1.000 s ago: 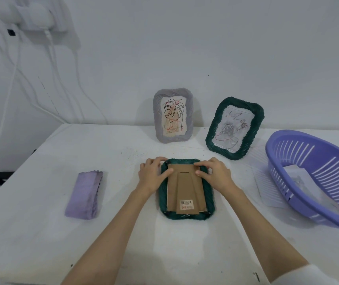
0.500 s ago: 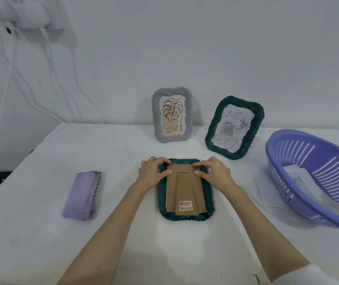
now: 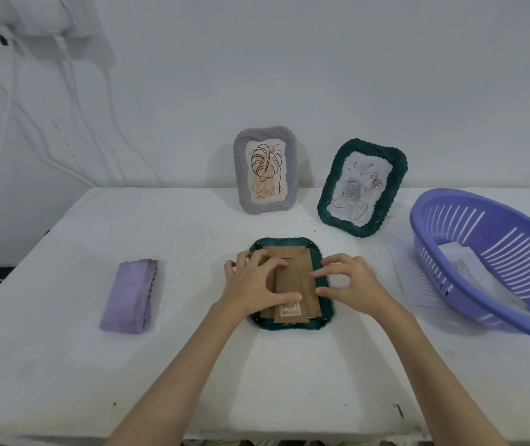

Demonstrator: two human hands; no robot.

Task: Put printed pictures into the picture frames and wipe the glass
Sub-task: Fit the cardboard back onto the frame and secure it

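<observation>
Frame (image 3: 316,252), dark green, lies face down mid-table with its cardboard backing (image 3: 302,272) up (barcode sticker at near edge). Left hand (image 3: 257,284) spreads over backing, thumb pressing near sticker. Right hand (image 3: 350,281) rests curled fingertips on frame's right rim, gripping nothing.

Face-down green frame (image 3: 291,286): glass side hidden against the tabletop (image 3: 64,365), so can't tell if a print is inside. Left hand (image 3: 257,284) covers the left part of the cardboard backing (image 3: 295,272). Barcode label (image 3: 290,309) too small to read. Purple basket (image 3: 495,262) cut off at right edge; papers inside partly hidden by its wall. Wall plug (image 3: 41,17) blurred.
</observation>
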